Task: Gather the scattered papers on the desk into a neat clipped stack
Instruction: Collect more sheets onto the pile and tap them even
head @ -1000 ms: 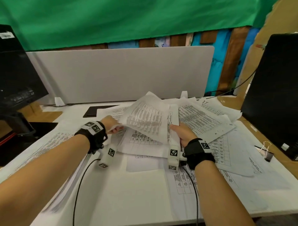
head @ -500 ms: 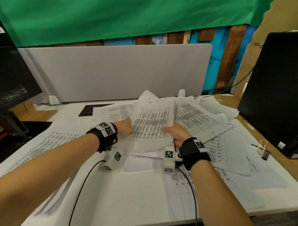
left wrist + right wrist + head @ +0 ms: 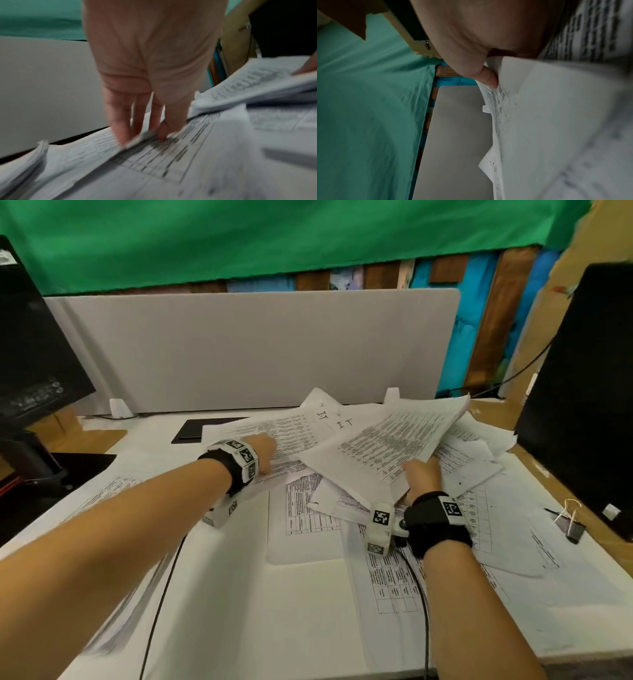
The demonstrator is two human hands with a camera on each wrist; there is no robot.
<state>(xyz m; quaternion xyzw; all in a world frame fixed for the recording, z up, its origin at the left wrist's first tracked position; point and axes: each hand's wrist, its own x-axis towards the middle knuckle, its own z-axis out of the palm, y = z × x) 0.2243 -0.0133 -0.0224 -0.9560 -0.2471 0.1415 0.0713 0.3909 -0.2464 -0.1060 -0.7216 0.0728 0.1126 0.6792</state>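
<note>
Printed papers lie scattered over the white desk (image 3: 239, 604). My right hand (image 3: 420, 474) grips a bundle of gathered sheets (image 3: 387, 443) by its near edge, raised off the desk and angled toward the back right; the thumb (image 3: 488, 78) lies on top of the bundle (image 3: 539, 121). My left hand (image 3: 267, 445) reaches to the left of it, onto a printed sheet (image 3: 291, 429). In the blurred left wrist view the left hand (image 3: 142, 135) has the lifted edge of that sheet (image 3: 106, 143) pinched between fingers and thumb. A black binder clip (image 3: 571, 527) lies at the right.
Loose sheets (image 3: 513, 525) cover the right and middle of the desk, and more papers (image 3: 113, 491) lie at the left. Dark monitors stand at the left (image 3: 34, 354) and right (image 3: 582, 405). A grey divider panel (image 3: 257, 347) closes the back, with a black pad (image 3: 205, 431) below it.
My left hand added its sheet to the bundle, let go and moved back left onto another sheet. My right hand swung the bundle to the right and raised it.
</note>
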